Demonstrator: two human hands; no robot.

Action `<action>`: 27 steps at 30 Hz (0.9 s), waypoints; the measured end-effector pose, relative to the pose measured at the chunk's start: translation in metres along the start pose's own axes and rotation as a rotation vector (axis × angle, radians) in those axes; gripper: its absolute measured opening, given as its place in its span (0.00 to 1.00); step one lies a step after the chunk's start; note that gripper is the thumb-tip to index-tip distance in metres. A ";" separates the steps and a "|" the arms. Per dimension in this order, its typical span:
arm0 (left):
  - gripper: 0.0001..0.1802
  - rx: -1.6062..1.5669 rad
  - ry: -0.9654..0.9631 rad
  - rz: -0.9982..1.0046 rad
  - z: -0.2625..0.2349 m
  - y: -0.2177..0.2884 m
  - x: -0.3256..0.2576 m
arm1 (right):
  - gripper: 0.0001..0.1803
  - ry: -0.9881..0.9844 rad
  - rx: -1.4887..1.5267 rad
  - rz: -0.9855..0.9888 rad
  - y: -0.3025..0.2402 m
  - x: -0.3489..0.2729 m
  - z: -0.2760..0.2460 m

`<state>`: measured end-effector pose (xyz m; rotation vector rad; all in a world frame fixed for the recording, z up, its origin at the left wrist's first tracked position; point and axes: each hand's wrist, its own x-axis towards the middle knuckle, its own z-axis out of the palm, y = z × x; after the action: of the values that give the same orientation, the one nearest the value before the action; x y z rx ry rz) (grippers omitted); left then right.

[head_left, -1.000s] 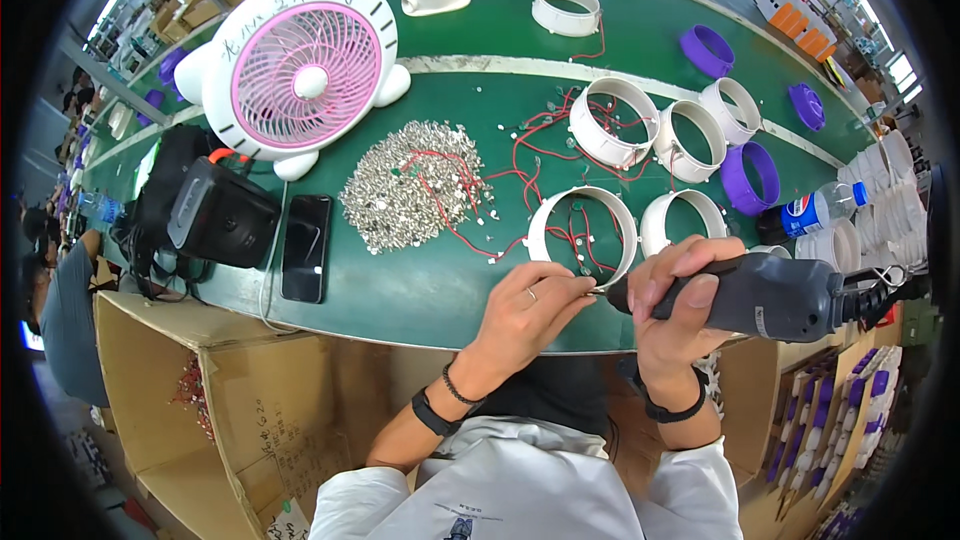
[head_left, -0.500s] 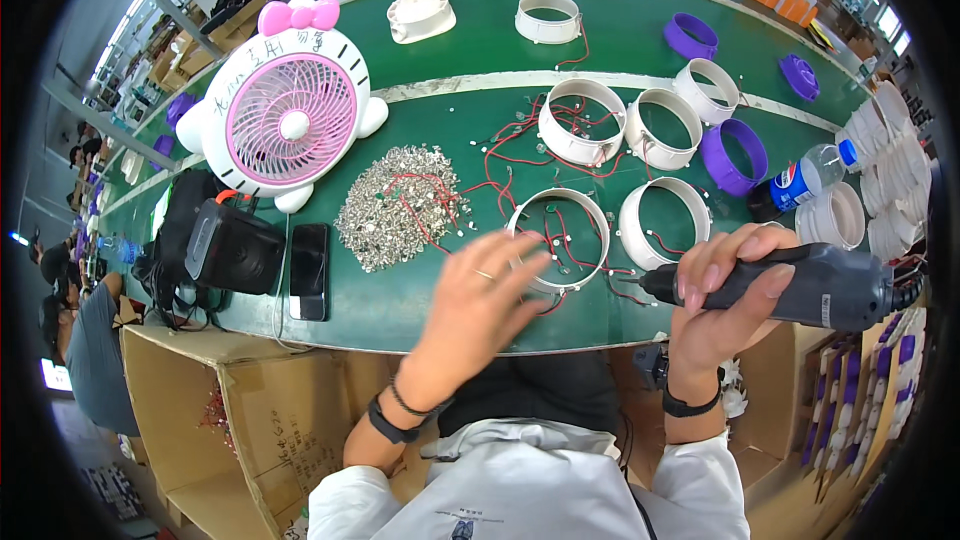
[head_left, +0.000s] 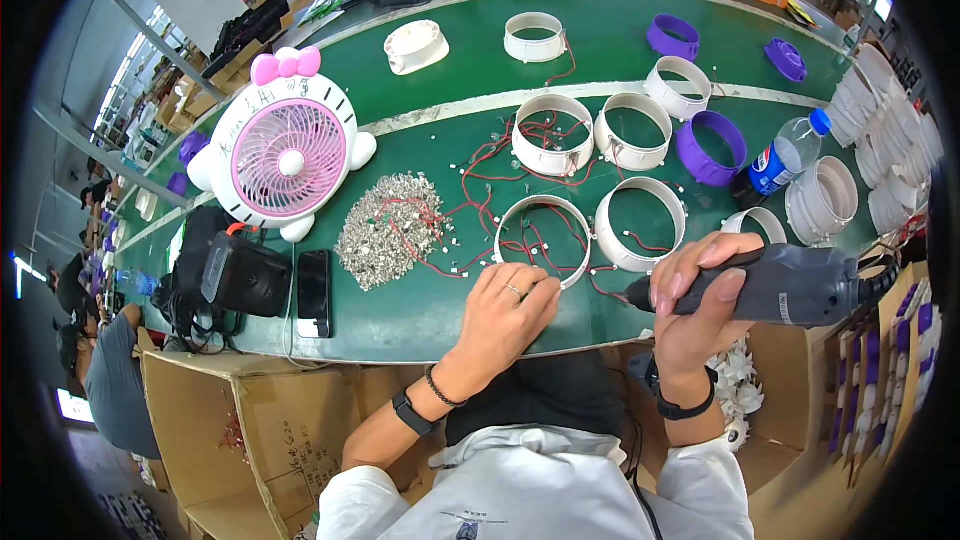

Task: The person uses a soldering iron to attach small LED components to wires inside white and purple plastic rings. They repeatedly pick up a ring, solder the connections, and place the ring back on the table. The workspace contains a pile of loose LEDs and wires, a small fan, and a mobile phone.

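Spread a moment ago, the left hand point(head_left: 510, 308) now bunches closed at the near edge of a smooth, round plastic ring point(head_left: 586, 245) on the green bench point(head_left: 420, 338), right of a grainy silvery heap point(head_left: 390, 230); whether it pinches anything is hidden. Held level, a dark, bulky power screwdriver point(head_left: 800, 287) points left, gripped by the right hand point(head_left: 697, 290).

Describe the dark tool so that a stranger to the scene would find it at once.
Start at the green table and follow its near edge to the right of the picture's centre. There the person's right hand grips a thick, dark grey tool, its tapered end pointing left. Unlike the hollow white rings beyond it, it is long, dark and hand-held.
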<state>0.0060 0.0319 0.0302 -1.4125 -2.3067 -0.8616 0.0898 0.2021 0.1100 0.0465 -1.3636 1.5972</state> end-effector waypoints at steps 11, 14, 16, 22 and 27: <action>0.28 0.120 0.239 -0.210 -0.071 -0.015 0.062 | 0.22 0.062 0.040 0.020 -0.010 0.001 -0.018; 0.30 0.006 -0.190 0.025 -0.055 0.007 0.041 | 0.23 0.059 0.020 0.009 -0.012 0.000 -0.023; 0.24 0.087 -0.320 0.097 -0.033 0.001 0.023 | 0.23 0.060 0.032 0.015 -0.013 0.002 -0.028; 0.15 0.029 -0.193 0.066 -0.102 0.013 0.077 | 0.27 0.093 0.013 -0.009 -0.016 0.006 -0.044; 0.11 0.060 -0.032 -0.061 -0.073 -0.101 0.189 | 0.30 0.079 0.000 -0.010 -0.019 0.011 -0.056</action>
<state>-0.1756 0.0840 0.1544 -1.3471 -2.3899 -0.7861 0.1269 0.2491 0.1096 -0.0098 -1.2999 1.5744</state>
